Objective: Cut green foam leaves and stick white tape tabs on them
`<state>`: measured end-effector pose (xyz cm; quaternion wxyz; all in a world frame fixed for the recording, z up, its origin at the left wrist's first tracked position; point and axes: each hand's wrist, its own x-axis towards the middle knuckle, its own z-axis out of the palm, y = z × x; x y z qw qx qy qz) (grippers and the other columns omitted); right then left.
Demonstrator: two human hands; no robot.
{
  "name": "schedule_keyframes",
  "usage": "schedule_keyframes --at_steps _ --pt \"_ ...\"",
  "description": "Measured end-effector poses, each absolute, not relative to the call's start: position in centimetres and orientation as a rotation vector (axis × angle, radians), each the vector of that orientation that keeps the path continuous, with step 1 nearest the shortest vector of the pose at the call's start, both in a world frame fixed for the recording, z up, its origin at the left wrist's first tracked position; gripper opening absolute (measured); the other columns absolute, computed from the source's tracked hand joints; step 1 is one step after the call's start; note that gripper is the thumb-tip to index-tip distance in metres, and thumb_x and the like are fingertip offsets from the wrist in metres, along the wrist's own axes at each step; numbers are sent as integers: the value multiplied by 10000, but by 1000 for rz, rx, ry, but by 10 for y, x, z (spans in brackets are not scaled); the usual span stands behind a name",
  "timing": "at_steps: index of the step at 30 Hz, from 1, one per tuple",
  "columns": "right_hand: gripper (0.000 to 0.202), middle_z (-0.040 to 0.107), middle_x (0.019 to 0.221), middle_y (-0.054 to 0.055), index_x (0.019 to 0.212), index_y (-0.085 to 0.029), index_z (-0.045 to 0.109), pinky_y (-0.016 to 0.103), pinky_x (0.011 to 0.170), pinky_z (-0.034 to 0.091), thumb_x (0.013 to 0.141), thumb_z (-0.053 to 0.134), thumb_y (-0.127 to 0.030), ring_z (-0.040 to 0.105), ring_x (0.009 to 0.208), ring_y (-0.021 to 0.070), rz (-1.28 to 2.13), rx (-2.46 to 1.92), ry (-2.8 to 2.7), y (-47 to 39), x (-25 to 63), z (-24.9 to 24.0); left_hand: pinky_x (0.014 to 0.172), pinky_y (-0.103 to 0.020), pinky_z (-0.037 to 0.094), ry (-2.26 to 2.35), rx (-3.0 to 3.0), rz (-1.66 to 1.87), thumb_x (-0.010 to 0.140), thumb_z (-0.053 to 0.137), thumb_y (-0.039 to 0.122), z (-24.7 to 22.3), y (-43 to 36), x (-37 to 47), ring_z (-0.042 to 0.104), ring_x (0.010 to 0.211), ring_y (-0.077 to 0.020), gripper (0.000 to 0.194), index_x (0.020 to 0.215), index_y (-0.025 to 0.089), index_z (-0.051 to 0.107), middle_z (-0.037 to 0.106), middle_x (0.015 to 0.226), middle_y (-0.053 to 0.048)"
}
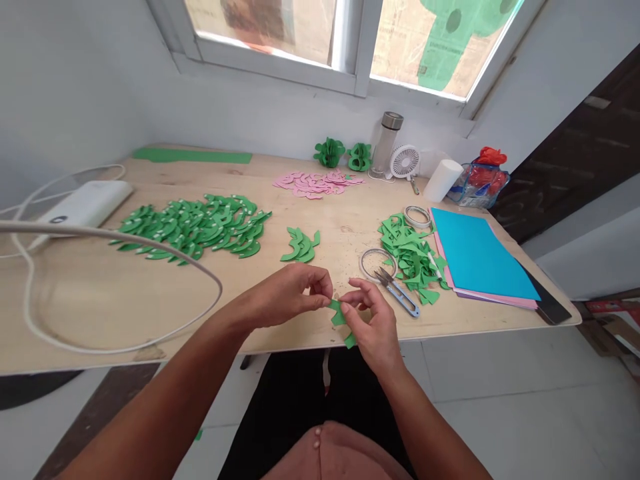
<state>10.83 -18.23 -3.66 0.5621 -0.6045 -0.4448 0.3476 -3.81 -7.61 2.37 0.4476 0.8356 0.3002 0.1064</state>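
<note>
Between my hands, just above the table's front edge, is a green paper cutout (339, 317). My left hand (300, 293) pinches its upper left corner between thumb and finger. With my right hand (369, 321) I grip its right side, and the fingers cover part of it. A small stack of curved green cutouts (301, 245) lies just beyond my left hand. To the right of my right hand are blue-handled thread snips (400, 293), their blades resting over a roll of tape (379, 265).
Green paper scraps (413, 257), a second tape roll (417, 217) and blue sheets (483, 250) lie right. Many taped green pieces (200, 227) spread left, near a looping white cable (220, 290) and power bank (83, 203). Pink cutouts (317, 183), a bottle (387, 143) and fan (405, 162) stand behind.
</note>
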Motion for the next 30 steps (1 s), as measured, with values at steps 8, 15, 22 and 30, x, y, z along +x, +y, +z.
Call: schedule_keyframes --at_steps 8,15,22,30 --pt "370 582 714 -29 1096 -205 530 249 617 411 750 647 -261 533 645 124 872 -1279 -695 -178 99 -39 681 -296 497 935 1591 815 733 635 307 -4 -97 -29 628 721 -169 208 900 183 648 674 773 -26" --pt "391 573 724 -31 1114 -212 508 246 640 436 752 651 -258 539 668 117 873 -1243 -620 -179 87 -42 748 -281 495 970 1087 896 713 673 288 -20 -144 -14 635 771 -168 134 778 172 673 700 781 -21" --pt "385 578 745 -24 1113 -216 515 250 680 441 755 651 -252 546 705 121 887 -1248 -630 -186 81 -43 642 -218 453 1013 968 1011 685 687 244 -19 -146 -8 572 650 -113 91 689 168 639 638 668 26" --pt "361 607 800 -11 1123 -215 516 284 762 454 783 634 -249 582 768 134 821 -1259 -706 -193 76 -44 696 -264 465 1001 961 983 651 703 294 -11 -145 -11 626 678 -161 154 693 169 624 680 652 -13"
